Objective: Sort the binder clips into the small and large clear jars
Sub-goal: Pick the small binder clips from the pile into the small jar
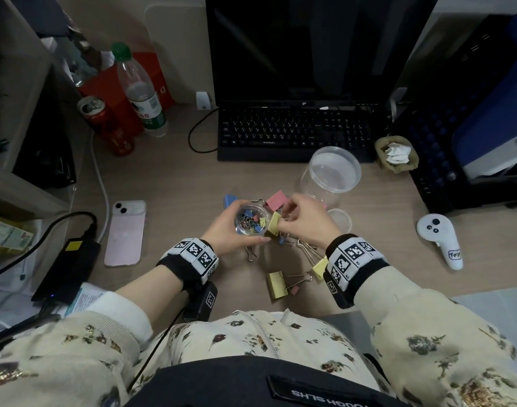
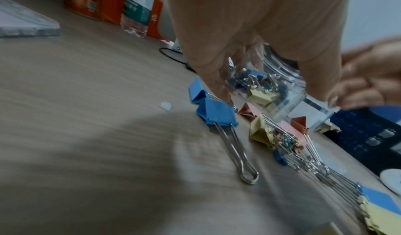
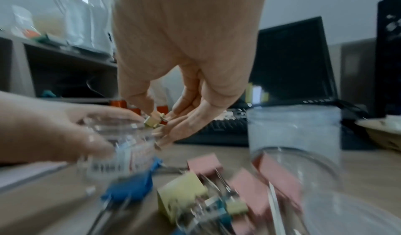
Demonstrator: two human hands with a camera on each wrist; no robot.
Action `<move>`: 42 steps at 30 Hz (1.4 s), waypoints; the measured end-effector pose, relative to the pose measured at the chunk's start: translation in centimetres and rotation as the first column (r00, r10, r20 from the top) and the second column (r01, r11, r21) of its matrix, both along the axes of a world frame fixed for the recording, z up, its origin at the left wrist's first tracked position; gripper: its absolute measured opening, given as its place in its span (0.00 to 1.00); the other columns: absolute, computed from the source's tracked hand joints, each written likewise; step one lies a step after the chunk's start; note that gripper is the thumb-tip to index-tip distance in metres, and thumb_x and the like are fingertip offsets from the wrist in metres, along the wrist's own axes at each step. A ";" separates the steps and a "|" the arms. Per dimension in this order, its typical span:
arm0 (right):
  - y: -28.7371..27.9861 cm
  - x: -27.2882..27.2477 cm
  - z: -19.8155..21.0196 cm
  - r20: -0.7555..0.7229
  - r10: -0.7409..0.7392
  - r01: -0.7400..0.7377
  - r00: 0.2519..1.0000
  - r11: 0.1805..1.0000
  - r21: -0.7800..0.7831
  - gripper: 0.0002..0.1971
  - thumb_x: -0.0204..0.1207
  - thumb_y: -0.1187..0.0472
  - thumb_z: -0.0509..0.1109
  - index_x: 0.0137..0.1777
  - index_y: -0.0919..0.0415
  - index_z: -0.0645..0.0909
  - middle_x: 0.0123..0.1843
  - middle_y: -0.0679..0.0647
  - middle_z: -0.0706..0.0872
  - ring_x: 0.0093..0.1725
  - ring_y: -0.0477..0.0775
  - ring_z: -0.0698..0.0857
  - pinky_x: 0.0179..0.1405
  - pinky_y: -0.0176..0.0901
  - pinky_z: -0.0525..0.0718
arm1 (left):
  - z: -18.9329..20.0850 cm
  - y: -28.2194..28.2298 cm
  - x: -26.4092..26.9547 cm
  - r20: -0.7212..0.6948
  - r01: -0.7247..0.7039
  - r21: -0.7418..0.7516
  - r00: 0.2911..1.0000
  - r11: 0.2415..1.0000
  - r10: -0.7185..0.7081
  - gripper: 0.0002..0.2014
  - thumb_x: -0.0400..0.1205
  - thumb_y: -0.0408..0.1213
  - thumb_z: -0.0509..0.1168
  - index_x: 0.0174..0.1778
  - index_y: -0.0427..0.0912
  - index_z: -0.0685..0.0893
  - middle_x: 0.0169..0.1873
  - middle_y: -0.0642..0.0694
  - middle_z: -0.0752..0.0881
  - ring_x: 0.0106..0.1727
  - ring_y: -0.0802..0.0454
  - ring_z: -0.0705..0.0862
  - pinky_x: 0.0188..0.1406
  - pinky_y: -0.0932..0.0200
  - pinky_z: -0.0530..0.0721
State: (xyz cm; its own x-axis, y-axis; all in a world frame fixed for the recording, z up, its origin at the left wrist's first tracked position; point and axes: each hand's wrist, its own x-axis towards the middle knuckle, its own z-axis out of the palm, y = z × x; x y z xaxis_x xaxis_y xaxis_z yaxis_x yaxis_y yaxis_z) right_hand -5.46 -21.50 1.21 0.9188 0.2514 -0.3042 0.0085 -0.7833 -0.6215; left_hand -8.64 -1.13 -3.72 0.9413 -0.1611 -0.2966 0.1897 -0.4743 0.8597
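My left hand (image 1: 236,237) grips the small clear jar (image 1: 249,221), lifted just off the desk, with several small coloured clips inside (image 2: 260,91). Over the jar's rim my right hand (image 1: 289,215) pinches a small yellow binder clip (image 3: 152,122) between thumb and fingers. Large clips lie on the desk around the hands: pink (image 1: 276,199), blue (image 1: 230,200), yellow (image 1: 277,284) and another yellow (image 1: 320,267). Smaller clips lie tangled among them (image 1: 283,240). The large clear jar (image 1: 330,174) stands behind my right hand with nothing visible inside.
A clear lid (image 1: 341,220) lies right of my right hand. A black keyboard (image 1: 295,133) sits behind the jars and a pink phone (image 1: 125,233) to the left. A white controller (image 1: 440,239) lies at the right. A bottle (image 1: 142,92) and a can (image 1: 104,121) stand at the back left.
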 end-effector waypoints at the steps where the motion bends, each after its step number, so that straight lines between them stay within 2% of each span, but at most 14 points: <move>1: 0.4 0.1 0.4 0.019 0.022 -0.022 1.000 1.000 0.019 0.11 0.66 0.56 0.76 0.46 0.56 0.80 0.47 0.50 0.83 0.44 0.49 0.84 0.40 0.37 0.81 | 0.0 -0.2 0.0 -0.003 0.014 0.003 1.000 1.000 -0.014 0.41 0.61 0.54 0.83 0.67 0.58 0.70 0.62 0.59 0.79 0.65 0.58 0.79 0.68 0.57 0.77; 6: 1.7 -0.7 0.3 0.031 0.116 -0.119 0.993 0.989 0.090 0.10 0.63 0.44 0.73 0.43 0.43 0.80 0.49 0.41 0.79 0.46 0.45 0.85 0.53 0.57 0.84 | 0.3 -1.1 0.2 0.005 0.048 -0.010 0.999 0.999 -0.048 0.38 0.62 0.52 0.83 0.65 0.59 0.71 0.58 0.66 0.79 0.63 0.63 0.79 0.67 0.58 0.78; 8: 1.2 -0.9 0.3 0.054 0.094 -0.101 0.994 0.985 0.140 0.10 0.68 0.45 0.75 0.47 0.45 0.83 0.54 0.43 0.79 0.46 0.44 0.85 0.55 0.48 0.83 | 0.1 -1.0 0.2 0.002 0.047 -0.012 0.999 0.999 -0.047 0.39 0.61 0.53 0.83 0.66 0.58 0.71 0.61 0.61 0.80 0.64 0.62 0.80 0.68 0.54 0.78; 10: 0.1 -1.0 0.4 0.084 0.055 -0.070 0.995 0.981 0.181 0.09 0.75 0.52 0.74 0.52 0.53 0.85 0.55 0.47 0.79 0.46 0.47 0.84 0.52 0.31 0.77 | 0.0 -0.9 0.1 0.008 0.041 0.004 0.999 0.999 -0.041 0.41 0.61 0.53 0.83 0.68 0.55 0.72 0.62 0.59 0.80 0.65 0.60 0.79 0.70 0.55 0.77; 12: -1.5 -1.1 0.3 0.105 0.055 -0.069 0.993 0.989 0.134 0.06 0.77 0.55 0.72 0.50 0.55 0.83 0.52 0.47 0.79 0.45 0.47 0.82 0.48 0.31 0.76 | 0.1 -0.9 -0.1 0.017 0.046 0.031 0.999 0.998 -0.046 0.41 0.62 0.52 0.83 0.70 0.52 0.72 0.63 0.58 0.79 0.66 0.59 0.78 0.70 0.58 0.75; 16: -4.7 -1.3 -0.7 -0.074 0.222 -0.226 0.972 0.973 -0.049 0.03 0.74 0.54 0.74 0.45 0.51 0.86 0.40 0.40 0.83 0.41 0.43 0.81 0.43 0.43 0.80 | 0.1 -1.2 -0.6 0.008 0.070 0.053 0.997 0.996 -0.071 0.38 0.64 0.49 0.83 0.67 0.55 0.71 0.62 0.61 0.77 0.66 0.62 0.76 0.71 0.63 0.72; 20: -5.5 -3.2 -1.6 -0.332 0.411 -0.478 0.849 0.865 -0.154 0.08 0.70 0.50 0.77 0.46 0.46 0.84 0.43 0.40 0.83 0.44 0.44 0.82 0.43 0.43 0.79 | 0.6 -1.9 -0.7 0.002 0.099 0.091 0.995 0.991 -0.099 0.36 0.66 0.45 0.82 0.63 0.57 0.68 0.54 0.71 0.72 0.59 0.68 0.73 0.54 0.88 0.65; 22: -5.2 -4.5 -2.5 -0.350 0.456 -0.535 0.818 0.827 -0.173 0.16 0.67 0.46 0.79 0.51 0.47 0.81 0.48 0.42 0.80 0.46 0.45 0.80 0.42 0.41 0.76 | 0.8 -2.2 -0.7 -0.002 0.106 0.097 0.994 0.990 -0.106 0.37 0.65 0.47 0.82 0.66 0.55 0.69 0.55 0.69 0.73 0.60 0.68 0.73 0.56 0.85 0.65; 24: -4.9 -5.8 -3.5 -0.309 0.482 -0.552 0.820 0.808 -0.205 0.22 0.64 0.43 0.78 0.55 0.45 0.77 0.53 0.42 0.76 0.49 0.46 0.79 0.42 0.41 0.75 | 0.7 -2.4 -0.7 -0.010 0.106 0.101 0.994 0.989 -0.105 0.40 0.64 0.50 0.82 0.69 0.53 0.70 0.59 0.64 0.75 0.64 0.65 0.74 0.64 0.72 0.69; 27: -4.4 -6.9 -4.7 -0.265 0.477 -0.542 0.838 0.783 -0.304 0.25 0.68 0.44 0.74 0.62 0.50 0.73 0.56 0.47 0.74 0.51 0.51 0.78 0.45 0.44 0.77 | 0.7 -2.6 -0.7 -0.015 0.102 0.102 0.995 0.990 -0.101 0.38 0.63 0.50 0.82 0.65 0.58 0.68 0.60 0.63 0.75 0.64 0.64 0.75 0.67 0.67 0.71; 30: -3.7 -7.4 -5.4 -0.200 0.463 -0.504 0.864 0.791 -0.347 0.22 0.71 0.50 0.72 0.62 0.53 0.72 0.59 0.53 0.74 0.53 0.59 0.82 0.44 0.49 0.81 | 0.7 -2.7 -0.9 -0.018 0.093 0.098 0.996 0.991 -0.091 0.38 0.64 0.48 0.82 0.63 0.58 0.67 0.57 0.66 0.74 0.63 0.65 0.74 0.63 0.74 0.69; 34: -3.6 -7.2 -5.6 -0.165 0.426 -0.457 0.889 0.812 -0.363 0.18 0.74 0.56 0.69 0.63 0.57 0.74 0.60 0.56 0.74 0.55 0.60 0.82 0.48 0.51 0.81 | 0.7 -2.7 -0.9 -0.011 0.092 0.100 0.996 0.991 -0.091 0.38 0.65 0.47 0.82 0.65 0.57 0.68 0.56 0.67 0.73 0.62 0.67 0.73 0.53 0.88 0.64; 39: -4.1 -7.1 -6.2 -0.108 0.422 -0.431 0.900 0.828 -0.359 0.13 0.78 0.60 0.64 0.60 0.59 0.78 0.58 0.56 0.76 0.54 0.60 0.81 0.46 0.49 0.79 | 0.8 -2.8 -0.7 -0.016 0.082 0.102 0.997 0.991 -0.081 0.41 0.64 0.48 0.82 0.71 0.50 0.70 0.59 0.62 0.74 0.64 0.65 0.72 0.63 0.72 0.67; 42: -4.6 -7.0 -6.2 -0.076 0.406 -0.408 0.911 0.858 -0.313 0.11 0.79 0.63 0.61 0.59 0.60 0.80 0.58 0.56 0.78 0.54 0.61 0.81 0.43 0.45 0.75 | 0.8 -2.8 -0.6 -0.020 0.080 0.105 0.997 0.991 -0.078 0.42 0.65 0.48 0.82 0.73 0.48 0.70 0.60 0.63 0.73 0.64 0.66 0.71 0.66 0.70 0.67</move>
